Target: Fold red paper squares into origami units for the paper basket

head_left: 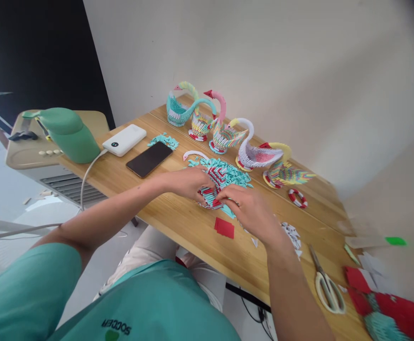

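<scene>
With our left hand we grip the left side of a red, white and turquoise folded-paper bowl, apparently to steady it, while our right hand pinches at its near edge; we cannot tell whether those fingers hold a loose piece. It rests on the wooden surface, among turquoise paper pieces probably kept within reach. Their small pointed folds echo the ridged, curve-necked paper swans standing behind.

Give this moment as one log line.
left hand: holding model | right hand: fingers at model's near side | nearby: teal pieces, red paper | behind: swans
</scene>
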{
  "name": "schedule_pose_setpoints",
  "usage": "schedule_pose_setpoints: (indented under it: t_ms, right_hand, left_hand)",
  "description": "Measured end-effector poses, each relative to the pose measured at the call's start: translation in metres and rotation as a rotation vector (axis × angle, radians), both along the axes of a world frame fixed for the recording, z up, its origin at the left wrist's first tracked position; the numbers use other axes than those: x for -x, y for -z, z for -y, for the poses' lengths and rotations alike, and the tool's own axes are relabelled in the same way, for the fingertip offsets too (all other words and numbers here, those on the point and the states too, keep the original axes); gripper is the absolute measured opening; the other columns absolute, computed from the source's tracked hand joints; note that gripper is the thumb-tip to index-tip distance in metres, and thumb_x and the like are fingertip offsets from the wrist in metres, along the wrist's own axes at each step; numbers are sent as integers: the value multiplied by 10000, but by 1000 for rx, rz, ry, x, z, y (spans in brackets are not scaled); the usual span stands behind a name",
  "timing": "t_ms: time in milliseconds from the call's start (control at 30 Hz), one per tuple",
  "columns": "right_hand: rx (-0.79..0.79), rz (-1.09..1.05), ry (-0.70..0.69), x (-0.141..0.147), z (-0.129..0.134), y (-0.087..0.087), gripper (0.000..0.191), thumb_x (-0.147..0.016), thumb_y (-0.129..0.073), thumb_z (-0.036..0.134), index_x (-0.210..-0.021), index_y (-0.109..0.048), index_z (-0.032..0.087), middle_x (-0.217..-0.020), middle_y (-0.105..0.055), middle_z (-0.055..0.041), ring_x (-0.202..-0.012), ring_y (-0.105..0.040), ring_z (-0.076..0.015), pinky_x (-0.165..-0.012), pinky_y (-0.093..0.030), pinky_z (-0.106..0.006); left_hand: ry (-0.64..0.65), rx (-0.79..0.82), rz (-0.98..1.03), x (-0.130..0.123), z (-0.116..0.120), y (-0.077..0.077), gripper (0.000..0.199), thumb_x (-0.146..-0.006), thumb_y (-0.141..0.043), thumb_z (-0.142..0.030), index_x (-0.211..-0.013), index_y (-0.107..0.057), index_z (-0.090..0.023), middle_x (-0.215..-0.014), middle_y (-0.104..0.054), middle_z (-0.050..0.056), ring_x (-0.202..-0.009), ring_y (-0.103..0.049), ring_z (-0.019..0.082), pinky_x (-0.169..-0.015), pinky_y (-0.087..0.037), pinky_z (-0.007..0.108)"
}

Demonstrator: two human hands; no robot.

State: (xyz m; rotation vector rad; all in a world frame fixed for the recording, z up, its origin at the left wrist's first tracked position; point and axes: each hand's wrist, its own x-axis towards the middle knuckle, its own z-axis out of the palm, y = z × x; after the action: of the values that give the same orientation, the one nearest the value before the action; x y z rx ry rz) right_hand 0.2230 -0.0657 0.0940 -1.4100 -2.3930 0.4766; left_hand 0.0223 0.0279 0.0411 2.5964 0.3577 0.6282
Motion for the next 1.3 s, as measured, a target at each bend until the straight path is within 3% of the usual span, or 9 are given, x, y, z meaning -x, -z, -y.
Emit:
schedule_pose_setpoints:
  t_ms: [167,400,567,667,800,967,1133,1300]
  right_hand:
    - [7,-226,277,3,12,23,178,-868,-639,331,-1014,-693,247,-1019,-744,-33,-944,-678,-226,-852,-481,-353]
    - [17,-372,409,16,18,49,106,-829,-658,315,-849,-691,216,-861,-736,-26,-827,-668,-209,-792,-488,-329]
    - [-110,-298,330,18,23,65,79,-866,-636,300,-891,-684,243,-895,-731,-36,-857,-661,-227,-810,-480,-359]
    - [-234,-204,223,18,23,77,85,-898,-612,286,-941,-676,251,-937,-725,-58,-921,-643,-248,-861,-454,-403]
    - [-260,-203,173,17,22,85,105,-897,-627,282,-988,-664,247,-952,-716,-61,-936,-631,-246,-873,-451,-412]
    - [-252,-245,204,16,20,84,169,-864,-671,320,-1025,-657,270,-983,-717,-48,-982,-624,-255,-968,-420,-445]
    - [-249,-240,147,14,17,81,72,-875,-656,283,-946,-658,267,-963,-732,-34,-938,-646,-233,-1008,-396,-448]
    - [-282,-96,95,16,16,75,77,-909,-606,255,-974,-649,255,-982,-729,-44,-979,-640,-234,-1069,-334,-469]
  left_hand:
    - [28,-9,-41,4,2,5,104,-802,-681,-289,-875,-677,-216,-846,-732,14,-819,-640,191,-972,-364,361]
    - [20,-4,3,4,9,6,166,-835,-655,-370,-828,-673,-206,-806,-725,20,-789,-637,187,-1024,-356,389]
    - [-5,23,81,8,16,21,182,-838,-664,-383,-801,-661,-204,-746,-701,-8,-759,-648,165,-1142,-241,443]
    - [-16,21,127,12,20,34,180,-849,-660,-380,-859,-664,-201,-788,-714,0,-810,-662,167,-1159,-224,444]
    - [-54,-1,192,15,25,46,217,-858,-648,-407,-916,-653,-197,-877,-727,26,-894,-655,175,-1169,-219,442]
    - [-120,44,232,17,27,46,336,-782,-712,-478,-972,-651,-207,-960,-717,43,-960,-642,196,-1160,-232,464]
    - [-107,51,187,15,26,46,259,-848,-640,-458,-901,-673,-207,-862,-714,35,-921,-644,191,-1138,-277,454]
    - [-111,52,181,12,27,47,243,-856,-634,-438,-872,-675,-199,-854,-716,26,-885,-647,172,-1148,-268,437]
